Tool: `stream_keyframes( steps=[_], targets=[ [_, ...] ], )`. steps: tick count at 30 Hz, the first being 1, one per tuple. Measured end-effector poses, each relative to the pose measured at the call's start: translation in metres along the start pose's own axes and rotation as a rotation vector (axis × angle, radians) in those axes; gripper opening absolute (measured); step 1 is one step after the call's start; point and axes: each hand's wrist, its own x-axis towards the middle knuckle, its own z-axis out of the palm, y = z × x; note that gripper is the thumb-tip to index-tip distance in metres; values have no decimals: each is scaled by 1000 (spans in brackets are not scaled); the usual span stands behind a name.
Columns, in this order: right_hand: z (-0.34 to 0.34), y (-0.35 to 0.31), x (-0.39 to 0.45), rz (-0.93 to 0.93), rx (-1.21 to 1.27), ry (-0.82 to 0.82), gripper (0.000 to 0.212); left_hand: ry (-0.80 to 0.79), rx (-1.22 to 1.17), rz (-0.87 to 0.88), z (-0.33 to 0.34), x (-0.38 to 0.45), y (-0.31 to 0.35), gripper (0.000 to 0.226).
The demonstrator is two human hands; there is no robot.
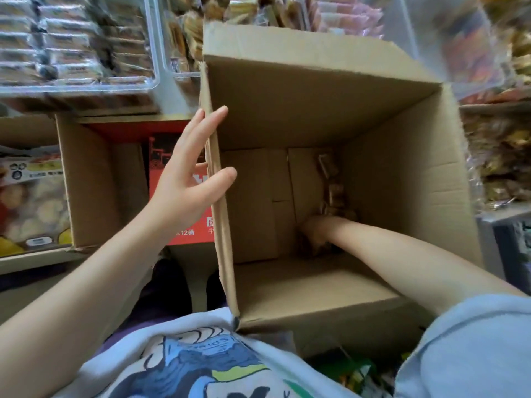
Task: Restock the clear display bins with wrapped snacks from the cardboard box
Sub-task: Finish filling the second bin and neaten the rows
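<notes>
Your L hand (188, 170) lay open, fingers straight, against outer left wall of cardboard box (301, 110), thumb hooked over rim. Your R hand (314, 229) was deep inside box at btm, near corner, among last few wrapped snacks (334, 185); grip state can't tell, too dark/blurred. Box open-topped, tilted toward you, nearly empty. Clear display bins (80, 44) sat on shelf above, packed w/ wrapped snacks. Red carton (175, 168) stood behind L hand.
</notes>
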Motion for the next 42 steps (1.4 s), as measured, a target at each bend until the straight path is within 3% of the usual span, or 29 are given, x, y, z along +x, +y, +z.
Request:
stream_keyframes(
  steps=[4, 7, 9, 11, 15, 18, 22, 27, 32, 35, 38, 42],
  targets=[
    [-23, 9, -7, -30, 126, 57, 52, -41, -24, -3, -3, 13, 3, 69],
    [-70, 15, -48, -216, 666, 202, 38, -76, -28, 6, -12, 32, 7, 72],
    [-94, 11, -88, -469, 1128, 214, 31, -81, -12, 18, -20, 43, 12, 74],
    [-107, 11, -117, -714, 1403, 177, 32, -79, 17, 25, -24, 54, 10, 74],
    [-136, 5, -166, -1048, 1631, 210, 37, 24, 173, 107, -40, 59, 14, 70],
    [-150, -7, -182, -1121, 1735, 211, 46, 94, 257, 188, -48, 50, 9, 62],
    [-167, -30, -189, -1118, 1594, 223, 53, 220, 248, 155, -68, 29, -3, 57],
    [-210, -61, -200, -1175, 1456, 235, 28, 334, 231, 91, -94, 10, -13, 56],
    [-268, -100, -215, -1175, 1601, 330, 44, 247, 108, 33, -114, 10, -13, 62],
    [-308, -125, -218, -1131, 1604, 381, 58, 318, 118, -39, -142, 19, -18, 67],
    [-345, -155, -215, -976, 1361, 552, 53, 344, 262, -74, -176, 36, -41, 65],
    [-387, -193, -192, -485, 699, 1008, 34, 187, 466, -121, -201, 69, -72, 57]
  ],
)
